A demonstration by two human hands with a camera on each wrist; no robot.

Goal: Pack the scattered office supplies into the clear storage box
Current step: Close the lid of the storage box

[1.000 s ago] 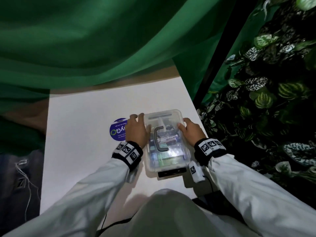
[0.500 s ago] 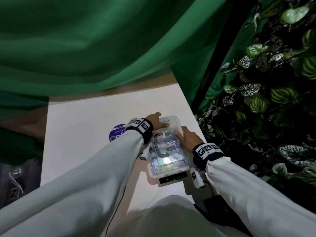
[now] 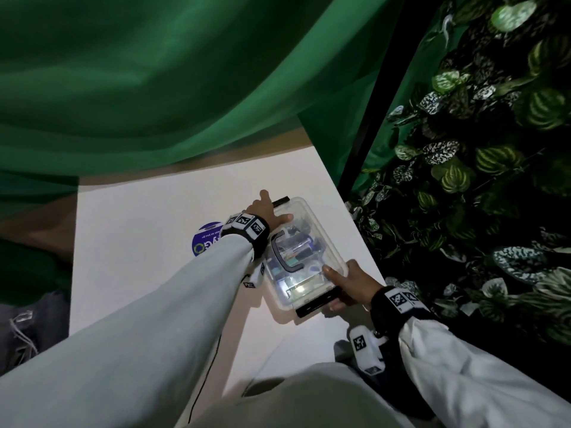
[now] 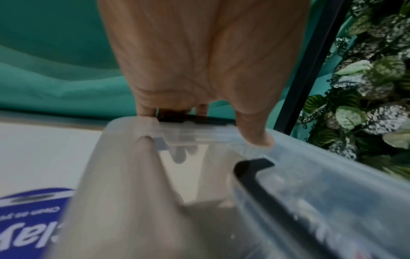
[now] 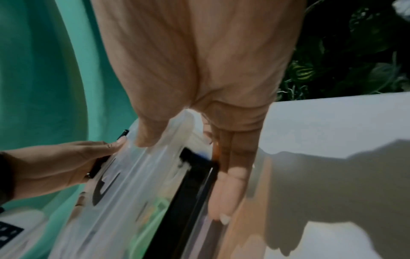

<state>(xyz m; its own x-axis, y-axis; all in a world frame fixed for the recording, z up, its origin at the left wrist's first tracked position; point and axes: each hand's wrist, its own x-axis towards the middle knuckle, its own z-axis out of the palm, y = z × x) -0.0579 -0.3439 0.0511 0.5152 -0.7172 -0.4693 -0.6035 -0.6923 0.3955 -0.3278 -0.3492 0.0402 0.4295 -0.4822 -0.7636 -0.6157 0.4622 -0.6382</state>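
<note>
**Latching the box at both ends**

Since a moment ago the clear storage box (image 3: 304, 251) has turned askew on the white table (image 3: 148, 242). Left hand (image 3: 265, 211) grips its far latch, right hand (image 3: 346, 282) curls round the near one; pressing both clips evenly should seat them.

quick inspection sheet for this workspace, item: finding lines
surface: white table, bare but for what is listed
job's things: clear box, lid on, supplies inside, black handle on top
clutter: blue round sticker beside the box
grippers: left hand grips the far end at its black latch; right hand grips the near end
cables: thin black cable under the left sleeve
surroundings: green cloth behind, leafy plants on the right
</note>
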